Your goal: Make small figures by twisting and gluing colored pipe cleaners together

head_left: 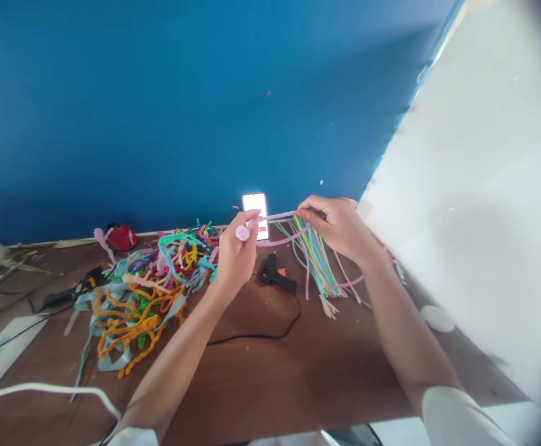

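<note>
A lilac pipe cleaner (281,216) stretches between my two hands above the table. My left hand (235,257) is closed around one part of it, and a round lilac end (242,233) pokes out beside the thumb. With thumb and fingertips, my right hand (338,226) pinches the strand farther right. A second lilac length sags below, between the hands. Behind my left hand stands a phone (263,235) with a lit screen, partly covered by the fingers. Under my right hand lies a bundle of pastel pipe cleaners (319,266).
A black glue gun (278,274) lies mid-table, its cord running left. At left is a tangled heap of coloured pipe cleaners (135,322), with a red pouch (122,236) and another black tool (72,290) beside it. A blue wall (205,124) and white panel (484,186) border the table (274,384).
</note>
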`<action>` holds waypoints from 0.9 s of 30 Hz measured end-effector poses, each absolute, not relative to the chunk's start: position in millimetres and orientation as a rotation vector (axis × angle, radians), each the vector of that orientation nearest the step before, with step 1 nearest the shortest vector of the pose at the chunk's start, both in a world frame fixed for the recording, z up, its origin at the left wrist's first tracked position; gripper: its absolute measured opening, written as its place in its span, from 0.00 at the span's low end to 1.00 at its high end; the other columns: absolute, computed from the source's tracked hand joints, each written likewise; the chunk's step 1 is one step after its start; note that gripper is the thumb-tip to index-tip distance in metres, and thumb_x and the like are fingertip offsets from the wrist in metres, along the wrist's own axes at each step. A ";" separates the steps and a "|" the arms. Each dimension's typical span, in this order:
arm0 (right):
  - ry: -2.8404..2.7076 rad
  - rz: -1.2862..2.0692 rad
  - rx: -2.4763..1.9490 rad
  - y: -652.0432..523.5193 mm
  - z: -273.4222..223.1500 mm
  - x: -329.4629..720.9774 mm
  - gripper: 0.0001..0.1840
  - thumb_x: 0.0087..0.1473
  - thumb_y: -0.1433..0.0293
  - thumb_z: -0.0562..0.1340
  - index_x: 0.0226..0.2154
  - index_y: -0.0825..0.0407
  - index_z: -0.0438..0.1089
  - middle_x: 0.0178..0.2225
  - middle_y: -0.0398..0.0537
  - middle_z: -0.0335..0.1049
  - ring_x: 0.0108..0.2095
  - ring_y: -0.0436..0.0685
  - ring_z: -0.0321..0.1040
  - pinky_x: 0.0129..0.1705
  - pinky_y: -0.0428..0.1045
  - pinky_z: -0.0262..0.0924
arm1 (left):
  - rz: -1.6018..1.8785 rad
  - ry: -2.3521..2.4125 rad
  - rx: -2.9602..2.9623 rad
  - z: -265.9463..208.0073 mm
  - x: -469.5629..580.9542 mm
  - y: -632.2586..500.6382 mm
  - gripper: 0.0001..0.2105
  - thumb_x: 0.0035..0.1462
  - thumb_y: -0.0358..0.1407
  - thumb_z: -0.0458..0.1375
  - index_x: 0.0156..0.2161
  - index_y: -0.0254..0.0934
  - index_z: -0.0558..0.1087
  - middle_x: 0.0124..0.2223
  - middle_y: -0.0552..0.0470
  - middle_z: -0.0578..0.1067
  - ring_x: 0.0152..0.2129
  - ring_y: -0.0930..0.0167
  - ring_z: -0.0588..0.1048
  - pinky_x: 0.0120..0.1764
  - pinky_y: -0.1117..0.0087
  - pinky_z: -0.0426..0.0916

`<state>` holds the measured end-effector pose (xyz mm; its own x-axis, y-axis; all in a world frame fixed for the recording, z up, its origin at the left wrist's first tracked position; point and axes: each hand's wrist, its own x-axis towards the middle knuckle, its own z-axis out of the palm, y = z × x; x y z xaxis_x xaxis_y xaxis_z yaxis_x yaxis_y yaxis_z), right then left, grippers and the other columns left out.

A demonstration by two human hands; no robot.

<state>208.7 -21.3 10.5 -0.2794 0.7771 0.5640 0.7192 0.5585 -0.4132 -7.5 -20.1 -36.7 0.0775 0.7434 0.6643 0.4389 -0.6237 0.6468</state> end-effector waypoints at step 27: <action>-1.855 0.054 -1.122 -11.3 -7.1 189.4 0.19 0.62 0.54 0.59 0.27 0.50 0.69 0.20 0.41 0.65 0.22 0.50 0.59 0.28 0.48 0.49 | 0.612 0.941 2.082 -38.1 19.4 -47.2 0.09 0.59 0.29 0.50 0.30 0.37 0.69 0.24 0.53 0.72 0.19 0.73 0.70 0.24 0.74 0.58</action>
<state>189.4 -11.3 -7.1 -0.1447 0.7121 0.6870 0.6712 0.5808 -0.4606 19.4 -47.2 -38.1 0.6139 0.7814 0.1115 0.4188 -0.4422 0.7932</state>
